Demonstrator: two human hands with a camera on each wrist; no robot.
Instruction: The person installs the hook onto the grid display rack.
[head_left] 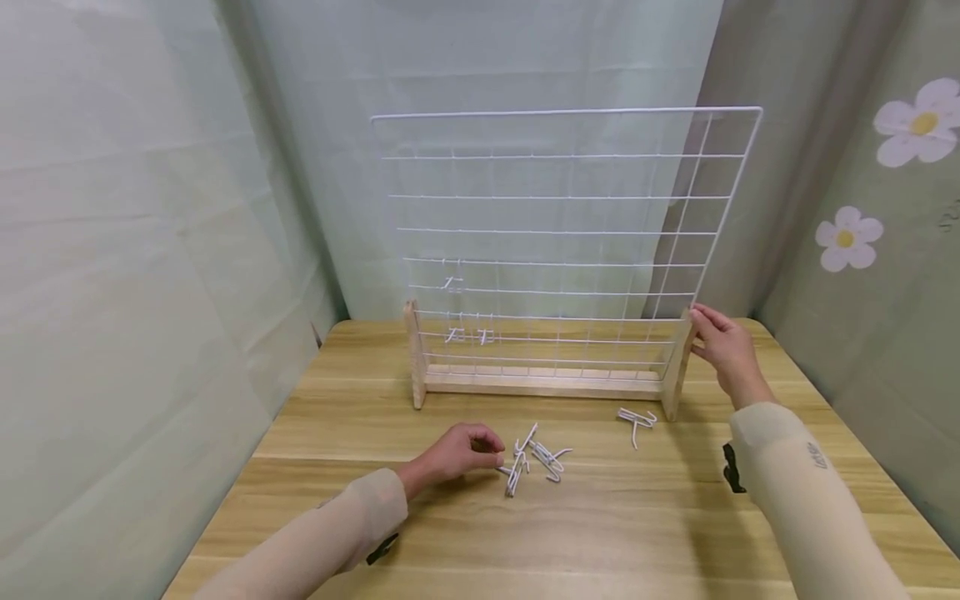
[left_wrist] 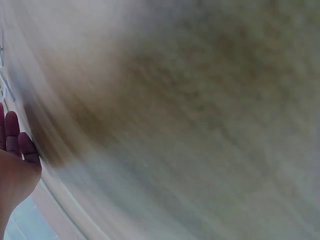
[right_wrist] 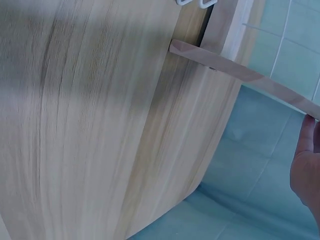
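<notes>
A white wire grid panel (head_left: 567,197) stands upright in a wooden stand (head_left: 540,384) on the table. My right hand (head_left: 726,343) holds the top of the stand's right upright (head_left: 677,367) between thumb and fingers; the right wrist view shows its fingertips at that upright (right_wrist: 245,72). In front, my left hand (head_left: 459,452) is low over the table, thumb and forefinger curved, fingertips right beside a small pile of white wire hooks (head_left: 517,467). The left wrist view shows the left hand (left_wrist: 17,160) at its edge, near the hooks.
Several white hooks (head_left: 454,335) hang on the grid's lower left. Another loose hook (head_left: 636,421) lies by the stand's right foot. The wooden table (head_left: 600,533) is bordered by pale cloth curtains (head_left: 172,250) behind and on both sides, with flowers printed on the right one.
</notes>
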